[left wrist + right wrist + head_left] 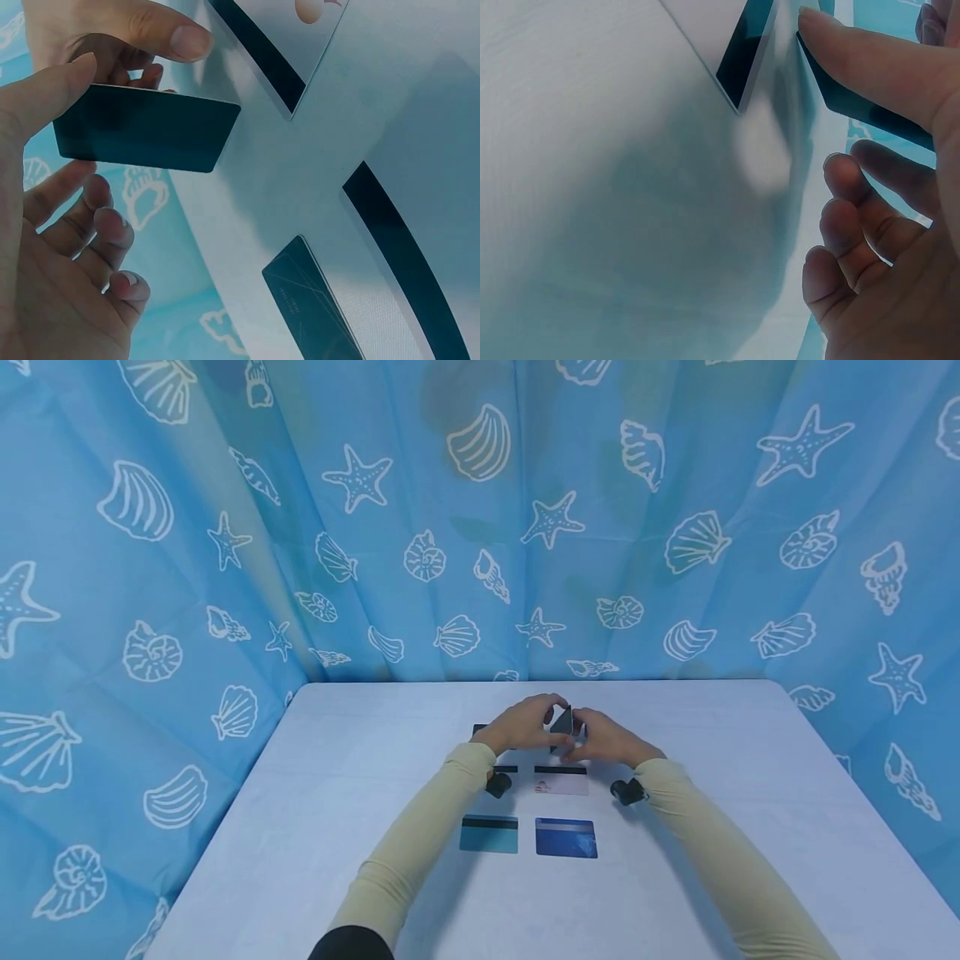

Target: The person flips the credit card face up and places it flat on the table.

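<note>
Above the far middle of the white table (375,827), both hands meet around one dark card (562,722), which is lifted off the surface and tilted on edge. The left hand (522,725) pinches the dark card between thumb and forefinger; the left wrist view shows its thumb along the near edge of the card while the other fingers (105,240) curl loosely below without touching it. The right hand (606,739) grips the same card from the other side, its thumb pressed on the card's face in the right wrist view, the remaining fingers (855,225) bent and free beneath. Just nearer the person, a white card with a black stripe (561,780) lies flat on the table. Closer still, a teal card with a black stripe (489,834) and a blue card (566,838) lie side by side, close but not touching. Another dark card (311,304) lies flat on the table in the left wrist view. A blue curtain printed with shells and starfish (225,527) hangs behind and to both sides of the table.
</note>
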Available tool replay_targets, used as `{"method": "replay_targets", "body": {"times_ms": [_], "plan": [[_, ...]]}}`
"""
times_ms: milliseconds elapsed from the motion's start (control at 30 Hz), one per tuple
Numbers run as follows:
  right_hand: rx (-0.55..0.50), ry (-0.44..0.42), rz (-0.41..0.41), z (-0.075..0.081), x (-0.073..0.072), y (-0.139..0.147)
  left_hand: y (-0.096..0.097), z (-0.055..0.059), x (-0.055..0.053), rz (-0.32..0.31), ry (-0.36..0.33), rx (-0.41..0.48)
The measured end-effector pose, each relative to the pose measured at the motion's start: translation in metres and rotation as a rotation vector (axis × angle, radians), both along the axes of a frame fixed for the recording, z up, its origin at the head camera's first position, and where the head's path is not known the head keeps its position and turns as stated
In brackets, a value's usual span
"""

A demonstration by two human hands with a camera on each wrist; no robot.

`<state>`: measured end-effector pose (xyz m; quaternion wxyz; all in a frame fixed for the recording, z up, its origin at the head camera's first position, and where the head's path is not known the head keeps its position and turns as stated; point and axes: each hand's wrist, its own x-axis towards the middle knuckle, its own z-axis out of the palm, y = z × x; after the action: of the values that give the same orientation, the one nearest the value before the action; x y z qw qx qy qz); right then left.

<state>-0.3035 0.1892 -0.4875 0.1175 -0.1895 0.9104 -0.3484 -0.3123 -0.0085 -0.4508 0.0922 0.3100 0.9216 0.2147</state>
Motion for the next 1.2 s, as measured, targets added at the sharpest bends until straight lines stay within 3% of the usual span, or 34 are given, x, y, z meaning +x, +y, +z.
{"method": "replay_targets", "body": {"times_ms": [767, 1200], "plan": [[0.050, 0.054, 0.009, -0.004, -0.001, -0.004, -0.006, -0.003, 0.000, 0.008, -0.047, 0.091], [0.094, 0.033, -0.024, -0.003, 0.000, -0.008, -0.011, -0.003, 0.001, 0.019, -0.056, 0.112]]}}
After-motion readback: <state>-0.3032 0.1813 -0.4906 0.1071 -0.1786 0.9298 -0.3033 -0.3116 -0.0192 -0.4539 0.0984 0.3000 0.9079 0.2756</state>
